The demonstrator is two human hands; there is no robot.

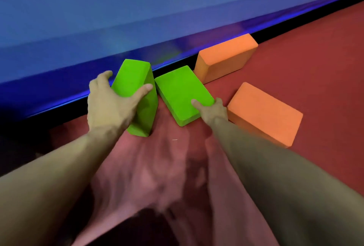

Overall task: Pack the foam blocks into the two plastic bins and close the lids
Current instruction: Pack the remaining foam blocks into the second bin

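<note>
head view: the left hand (110, 102) is wrapped over the upright green block (136, 92), thumb on its near face and fingers curled round the far left edge, so it has a real grip on it. the block stands on end, tilted a little, close to the blue padded wall (78, 29). the right hand (212, 109) grips the near right corner of the flat green block (181, 92) — thumb on the top face, the other fingers out of sight down the side. the two green blocks sit just beside each other at the wall's foot.

two orange blocks lie on the red floor (325, 58): the far orange block (226, 56) against the wall, the near orange block (266, 113) just right of the right hand.

neither bin nor any lid is in view, so nothing here is packed yet.

the blocks look like dense foam — probably light, slightly springy and matte enough not to slip. a one-hand clamp across the narrow thickness should carry each; squeezing hard would likely only dent the edges.
</note>
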